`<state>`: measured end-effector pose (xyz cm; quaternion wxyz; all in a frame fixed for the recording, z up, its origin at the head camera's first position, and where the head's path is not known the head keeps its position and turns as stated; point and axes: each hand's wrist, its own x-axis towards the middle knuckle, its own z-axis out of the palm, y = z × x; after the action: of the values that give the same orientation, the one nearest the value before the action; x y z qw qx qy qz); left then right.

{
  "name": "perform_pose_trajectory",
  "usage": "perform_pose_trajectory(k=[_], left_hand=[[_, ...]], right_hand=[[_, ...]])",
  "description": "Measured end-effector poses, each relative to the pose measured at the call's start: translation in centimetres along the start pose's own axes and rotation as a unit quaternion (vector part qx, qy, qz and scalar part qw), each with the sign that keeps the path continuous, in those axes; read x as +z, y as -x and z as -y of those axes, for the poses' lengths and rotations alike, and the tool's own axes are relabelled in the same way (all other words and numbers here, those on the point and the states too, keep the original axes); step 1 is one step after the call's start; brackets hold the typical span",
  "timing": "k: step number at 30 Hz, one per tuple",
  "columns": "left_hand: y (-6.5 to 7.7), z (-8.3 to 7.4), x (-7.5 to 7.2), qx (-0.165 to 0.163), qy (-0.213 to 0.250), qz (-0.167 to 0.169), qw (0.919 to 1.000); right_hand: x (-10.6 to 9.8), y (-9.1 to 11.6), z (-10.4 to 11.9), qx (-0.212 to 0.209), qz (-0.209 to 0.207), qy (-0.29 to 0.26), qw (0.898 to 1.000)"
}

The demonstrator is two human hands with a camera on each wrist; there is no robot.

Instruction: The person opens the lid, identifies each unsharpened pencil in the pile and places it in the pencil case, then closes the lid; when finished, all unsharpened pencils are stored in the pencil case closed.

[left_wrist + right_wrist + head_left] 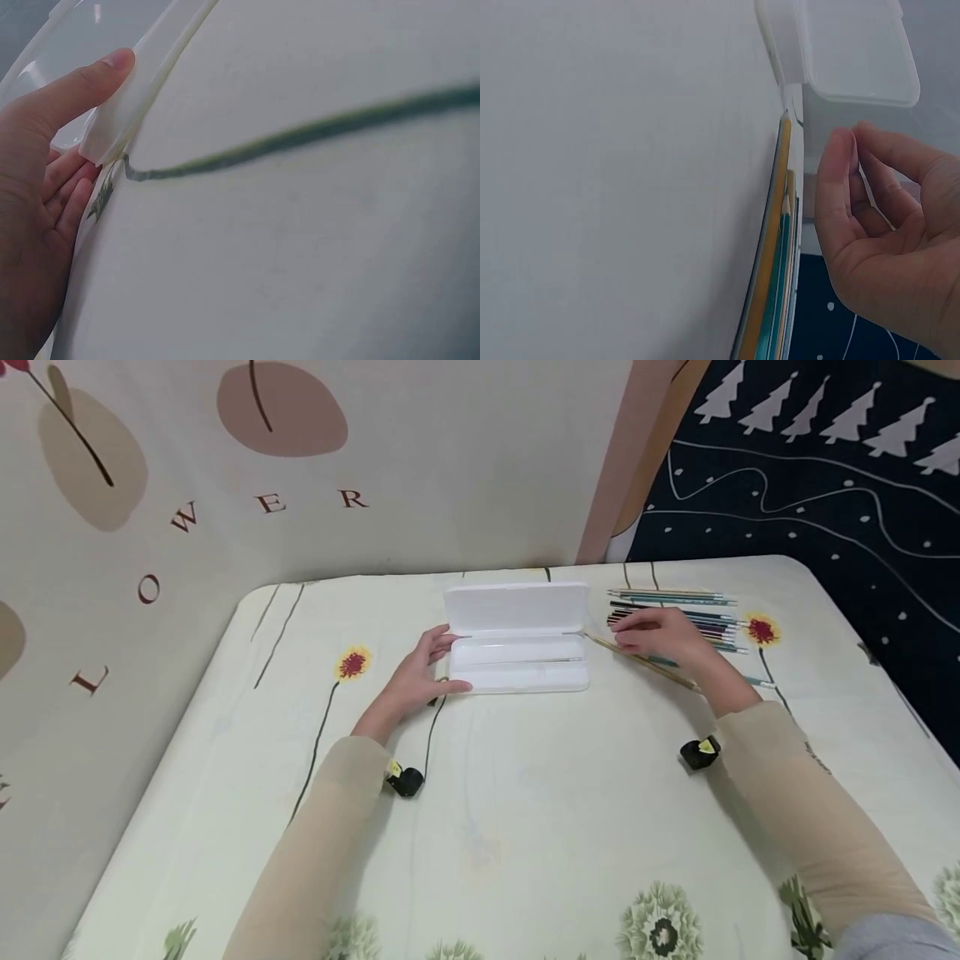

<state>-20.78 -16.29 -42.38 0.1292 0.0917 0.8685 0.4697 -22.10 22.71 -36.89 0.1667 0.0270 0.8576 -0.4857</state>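
Plainly, the white case (517,683) lies open, its lid (517,608) raised along the far side of the tray, and it is what my left hand (411,681) holds. I grip it by its left end, my thumb over the near left corner and my other fingers round towards the far left corner, so that hand is clamped on the case. Inside the case a slender, pencil-like stick (536,660) lies lengthwise, too fine for me to tell more. To the right of the case my right hand (663,639) hangs over a spread of pencils (716,618), its bent fingers drawn together so that their tips meet directly, apart from the pencils beneath. Most of these lie roughly side by side, teal and dark ones among them. A gold pencil (777,180) slants on the near side of the bunch, its point just beside the right edge of the case; whether they touch I cannot tell. All this rests on a pale flowered cloth (525,827), with one yellow-and-red printed flower (352,662) left of the case and a dark cloth with white trees (810,468) beyond it, far to the right.
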Motion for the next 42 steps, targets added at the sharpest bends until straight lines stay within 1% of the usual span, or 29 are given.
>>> perform_pose_trajectory(k=[6,11,19,22,27,37,42], left_hand=[[-0.1,0.1,0.0,0.002,-0.004,-0.002,1.0],[-0.2,0.3,0.0,0.005,-0.005,-0.002,1.0],[0.0,0.4,0.1,0.01,-0.005,-0.002,0.9999],[0.0,0.5,0.0,0.013,-0.005,-0.002,0.9999],[0.0,0.6,0.0,0.017,-0.003,-0.003,0.9998],[0.1,0.5,0.0,0.018,-0.002,0.0,0.9998],[0.1,0.4,0.0,0.019,-0.004,0.0,0.9998]], right_hand=[[-1.2,0.3,-1.0,-0.009,-0.012,-0.035,0.999],[-2.3,0.7,-1.7,-0.016,-0.021,-0.034,0.999],[-3.5,1.3,-2.6,-0.016,-0.045,-0.06,0.997],[-3.9,1.3,-2.9,-0.011,-0.056,-0.058,0.997],[-4.5,1.4,-3.4,0.007,-0.075,-0.042,0.996],[-6.0,1.9,-4.9,0.008,-0.117,-0.054,0.992],[-6.7,2.2,-5.5,-0.001,-0.132,-0.101,0.986]])
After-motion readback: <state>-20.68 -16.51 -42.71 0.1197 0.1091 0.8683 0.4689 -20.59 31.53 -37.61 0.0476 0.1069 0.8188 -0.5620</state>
